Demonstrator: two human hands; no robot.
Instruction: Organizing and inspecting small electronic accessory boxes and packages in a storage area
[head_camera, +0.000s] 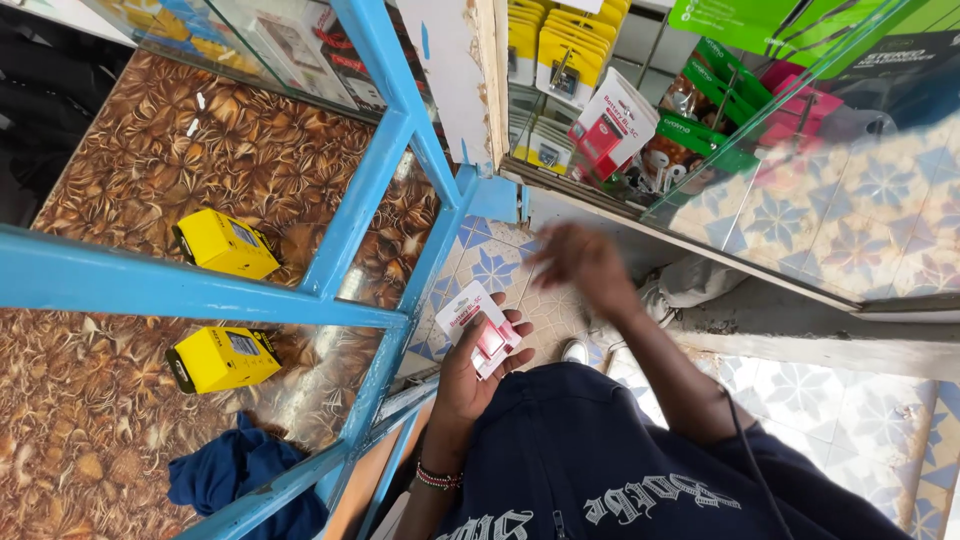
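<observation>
Red-and-white packet (478, 326) is gripped in the left hand (470, 375), at frame centre, long axis running from ten to four o'clock. Right hand (585, 262), blurred at one o'clock of it; grip cannot be told.

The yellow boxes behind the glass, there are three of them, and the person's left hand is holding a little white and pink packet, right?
Not quite. The head view shows two yellow boxes, not three: the second sits just below the blue frame bar. The rest is right: the left hand does hold a small white and pink packet.
</observation>
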